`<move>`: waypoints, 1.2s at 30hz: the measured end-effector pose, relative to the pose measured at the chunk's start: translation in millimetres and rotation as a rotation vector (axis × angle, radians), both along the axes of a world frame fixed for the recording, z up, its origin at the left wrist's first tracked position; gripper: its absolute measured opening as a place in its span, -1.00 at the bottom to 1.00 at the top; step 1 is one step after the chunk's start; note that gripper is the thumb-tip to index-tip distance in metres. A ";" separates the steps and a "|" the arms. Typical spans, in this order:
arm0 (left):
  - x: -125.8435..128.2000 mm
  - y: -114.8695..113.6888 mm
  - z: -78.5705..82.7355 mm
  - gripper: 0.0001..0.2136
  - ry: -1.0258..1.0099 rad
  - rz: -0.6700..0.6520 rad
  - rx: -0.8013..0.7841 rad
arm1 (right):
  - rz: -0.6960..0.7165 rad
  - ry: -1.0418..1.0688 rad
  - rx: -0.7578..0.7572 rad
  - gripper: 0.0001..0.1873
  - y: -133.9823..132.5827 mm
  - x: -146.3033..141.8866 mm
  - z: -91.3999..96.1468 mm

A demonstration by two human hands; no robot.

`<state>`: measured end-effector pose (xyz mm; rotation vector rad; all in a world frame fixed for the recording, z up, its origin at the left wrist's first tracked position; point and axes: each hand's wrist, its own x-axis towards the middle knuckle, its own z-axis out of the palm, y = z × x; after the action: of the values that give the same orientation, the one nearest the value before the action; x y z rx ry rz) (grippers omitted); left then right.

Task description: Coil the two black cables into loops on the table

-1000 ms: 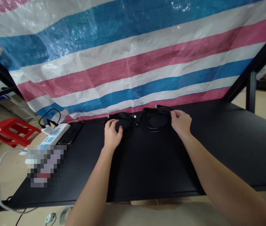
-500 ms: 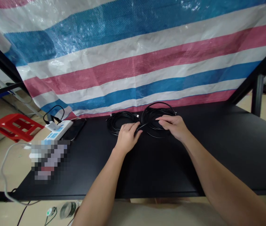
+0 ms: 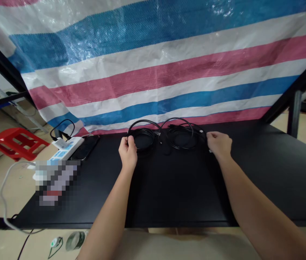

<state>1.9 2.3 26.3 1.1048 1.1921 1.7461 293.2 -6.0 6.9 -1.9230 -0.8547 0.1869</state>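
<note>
Two coils of black cable lie side by side at the back of the black table (image 3: pixel 185 187). My left hand (image 3: pixel 128 153) is closed on the left edge of the left coil (image 3: pixel 143 136). My right hand (image 3: pixel 219 144) pinches the right edge of the right coil (image 3: pixel 183 135), where a small white connector shows. The two coils touch or overlap in the middle, with loose loops standing up from them.
A striped blue, pink and white tarp (image 3: pixel 153 65) hangs right behind the coils. At the table's left end lie a black phone (image 3: pixel 86 148) and a white power strip (image 3: pixel 65 148). A red plastic stool (image 3: pixel 14 143) stands on the floor further left.
Both hands were together at the middle of the coils half a second ago. They have moved apart to the outer edges, left hand to the left coil, right hand to the right coil.
</note>
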 end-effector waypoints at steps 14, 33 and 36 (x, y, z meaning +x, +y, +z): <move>-13.7 7.7 18.3 -0.56 -0.413 -0.103 -0.166 | 0.122 -0.103 -0.067 -0.96 9.2 6.5 -20.7; -21.3 13.9 9.0 -0.83 -0.339 0.020 -0.150 | 0.479 0.069 0.290 -0.40 -7.5 -37.5 1.3; -22.4 11.8 11.6 -0.87 -0.434 -0.057 -0.196 | 0.469 0.017 0.228 -0.53 -9.7 -45.9 3.5</move>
<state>-20.5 14.1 37.9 0.5973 1.0207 1.6741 247.3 -15.7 10.3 -1.4864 -1.2507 0.3679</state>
